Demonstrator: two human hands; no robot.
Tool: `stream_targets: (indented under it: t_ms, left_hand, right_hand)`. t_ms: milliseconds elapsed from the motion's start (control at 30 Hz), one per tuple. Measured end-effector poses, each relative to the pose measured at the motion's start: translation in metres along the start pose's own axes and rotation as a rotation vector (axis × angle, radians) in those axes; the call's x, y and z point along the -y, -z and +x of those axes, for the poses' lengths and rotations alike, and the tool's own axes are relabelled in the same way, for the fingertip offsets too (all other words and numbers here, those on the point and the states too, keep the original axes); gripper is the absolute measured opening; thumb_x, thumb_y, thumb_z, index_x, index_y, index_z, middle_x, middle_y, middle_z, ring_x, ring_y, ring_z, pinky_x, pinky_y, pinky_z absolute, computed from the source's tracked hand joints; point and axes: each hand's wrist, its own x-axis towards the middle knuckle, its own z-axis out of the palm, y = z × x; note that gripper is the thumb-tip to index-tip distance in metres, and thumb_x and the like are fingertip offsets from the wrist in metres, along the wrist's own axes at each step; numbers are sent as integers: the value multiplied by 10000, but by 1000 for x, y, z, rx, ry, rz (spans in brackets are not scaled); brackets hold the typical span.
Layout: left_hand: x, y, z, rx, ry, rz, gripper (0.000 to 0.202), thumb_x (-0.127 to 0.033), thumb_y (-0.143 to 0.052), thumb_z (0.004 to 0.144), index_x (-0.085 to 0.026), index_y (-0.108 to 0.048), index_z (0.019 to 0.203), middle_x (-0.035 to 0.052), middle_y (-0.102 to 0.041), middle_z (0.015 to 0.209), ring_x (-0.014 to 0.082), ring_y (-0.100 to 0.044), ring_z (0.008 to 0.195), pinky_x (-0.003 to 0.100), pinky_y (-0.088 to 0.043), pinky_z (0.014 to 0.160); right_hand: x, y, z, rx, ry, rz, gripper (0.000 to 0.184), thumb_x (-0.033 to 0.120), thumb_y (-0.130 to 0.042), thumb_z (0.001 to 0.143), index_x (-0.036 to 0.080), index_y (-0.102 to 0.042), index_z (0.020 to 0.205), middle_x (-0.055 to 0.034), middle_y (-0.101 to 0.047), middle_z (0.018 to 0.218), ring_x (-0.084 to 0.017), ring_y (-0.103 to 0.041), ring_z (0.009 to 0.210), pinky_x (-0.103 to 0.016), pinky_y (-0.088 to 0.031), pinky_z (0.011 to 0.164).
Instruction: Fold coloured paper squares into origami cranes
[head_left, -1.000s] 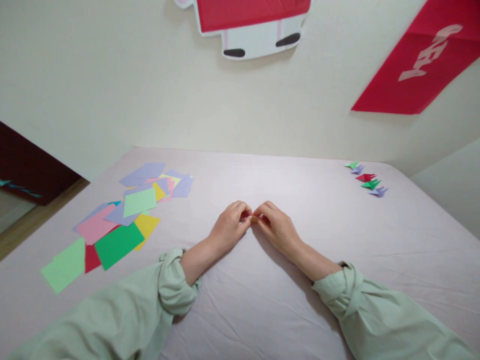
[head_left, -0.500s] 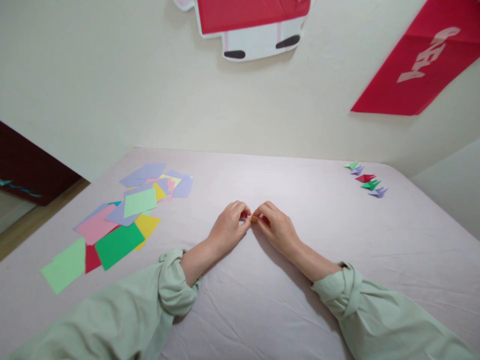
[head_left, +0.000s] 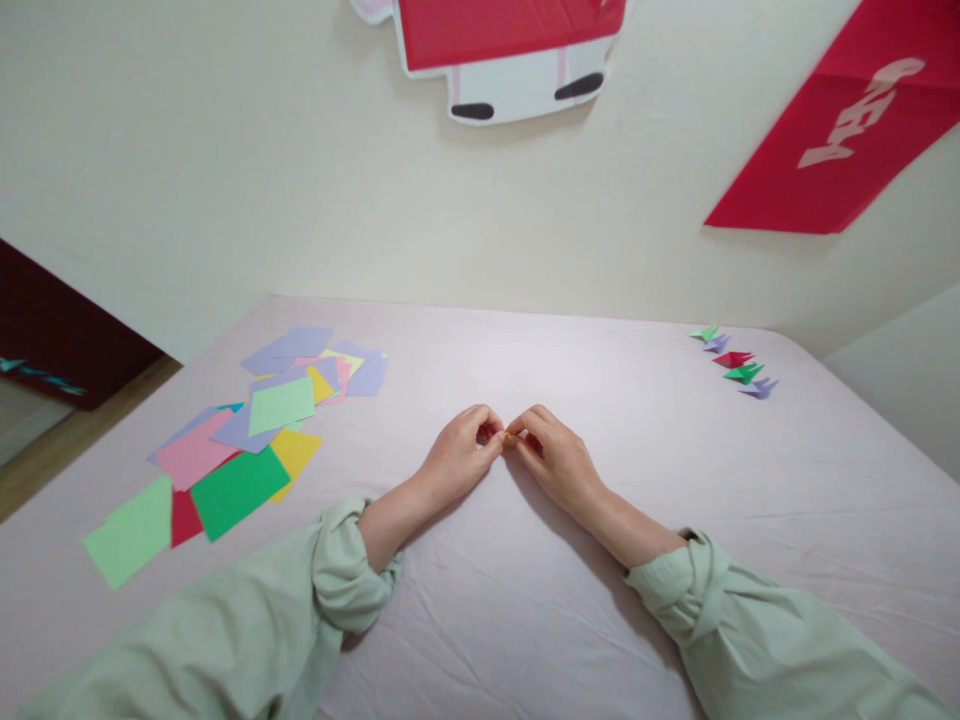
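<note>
My left hand [head_left: 466,445] and my right hand [head_left: 553,452] meet fingertip to fingertip over the middle of the cloth-covered table [head_left: 525,620]. Pinched between them is a small yellow folded paper [head_left: 508,438], mostly hidden by the fingers, so its shape does not show. Both hands have thumb and forefinger closed on it. Over to the right stand several folded paper pieces with pointed tips, among them a red one [head_left: 733,359], a green one [head_left: 743,373] and a purple one [head_left: 760,388].
Loose coloured paper sheets lie spread on the left, including a dark green sheet [head_left: 240,492], a pink sheet [head_left: 197,450] and a light green sheet [head_left: 282,404]. A wall [head_left: 525,220] rises behind the table, bearing a red banner [head_left: 817,150] and a red-and-white cutout [head_left: 510,50].
Both hands stay in nearly the same place, still pinching the yellow paper. The whole view has shifted very slightly; the sheets and folded pieces lie as before.
</note>
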Motion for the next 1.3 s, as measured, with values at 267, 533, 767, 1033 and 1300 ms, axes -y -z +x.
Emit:
stream_targets:
  t_ms: [267,533,767,1033,1300]
  left_hand:
    - [0,1,0,16,-25,23,69,-133,-525,829,-179,-561,792,-1,-577,771,143,-539,743,266,-426,697]
    - [-1,2,0,34,-39,58,77,-117,-528,803,-184,-542,768,-4,-572,769,140,-530,733,261,-422,689]
    - [-1,1,0,41,-46,67,73,-122,-524,797,-190,-539,776,-2,-581,778,144,-530,738,263,-430,695]
    - [-2,2,0,33,-41,82,69,-140,-534,808,-195,-531,766,-5,-582,773,147,-532,732,266,-432,687]
    - [1,0,-1,6,-47,47,86,-111,-540,799,-189,-550,835,3,-596,830,146,-562,782,272,-455,731]
  right_hand:
    - [3,2,0,6,-9,10,91,172,-526,911,222,-587,866,8,-546,860,-126,-535,714,-243,-387,654]
    - [4,2,1,31,-16,-25,77,167,-542,887,214,-578,837,15,-535,853,-120,-510,690,-236,-371,648]
    - [6,2,2,36,1,-22,98,138,-514,864,219,-543,816,11,-533,861,-127,-501,692,-237,-366,646]
    - [10,-1,3,51,22,-14,122,138,-498,861,222,-488,773,6,-532,890,-128,-493,678,-238,-367,628]
    - [6,0,1,19,-6,35,90,153,-508,883,223,-564,883,-19,-574,1055,-119,-534,709,-250,-410,659]
